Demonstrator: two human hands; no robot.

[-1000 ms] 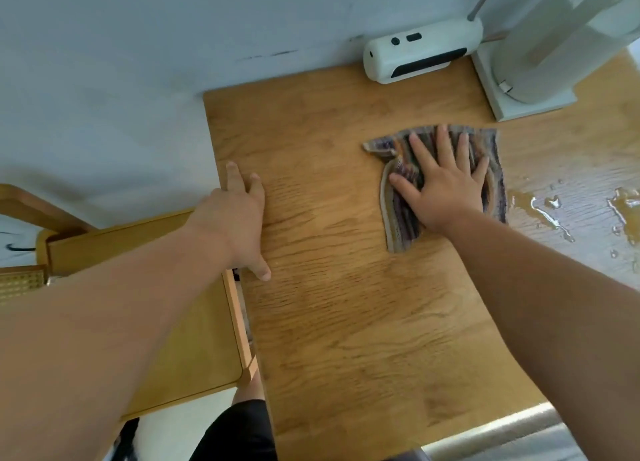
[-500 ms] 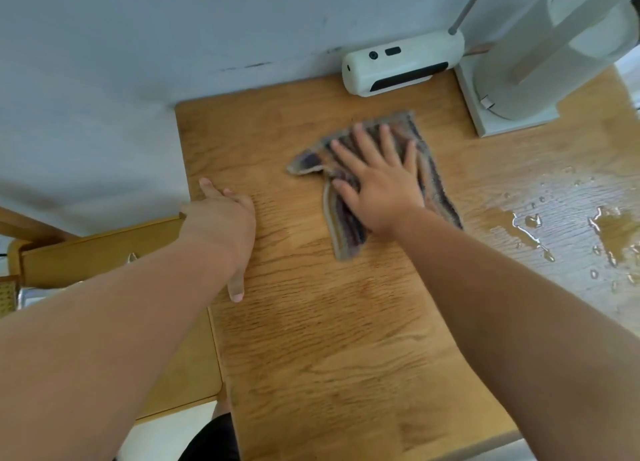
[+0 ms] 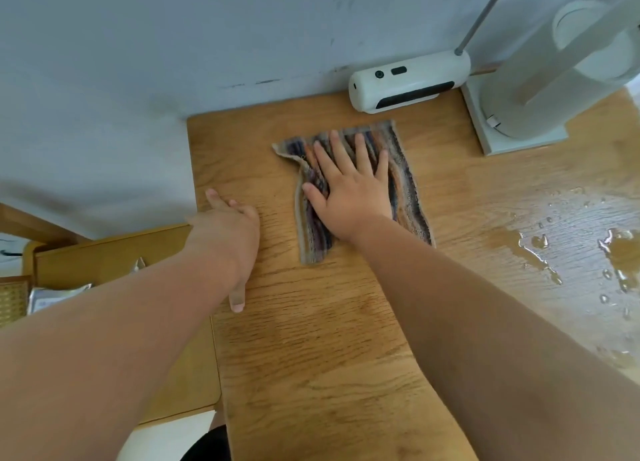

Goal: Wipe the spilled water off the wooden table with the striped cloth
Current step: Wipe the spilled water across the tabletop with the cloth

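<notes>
Flat and spread, the right hand is sliding the striped cloth toward 9 o'clock, away from the spilled water still unwiped at 3 o'clock, while the flat left hand is bracing the wooden table.

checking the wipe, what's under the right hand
The right hand lies flat on the striped cloth, which lies on the wooden table. Whether the wood beneath the cloth is wet cannot be seen.

Pale wall and light wood furniture in soft daylight.
The scuffed grey-blue wall meets the far edge of the table. A white oblong device and a white stand sit along that edge, and a lower wooden unit adjoins the left edge.
</notes>
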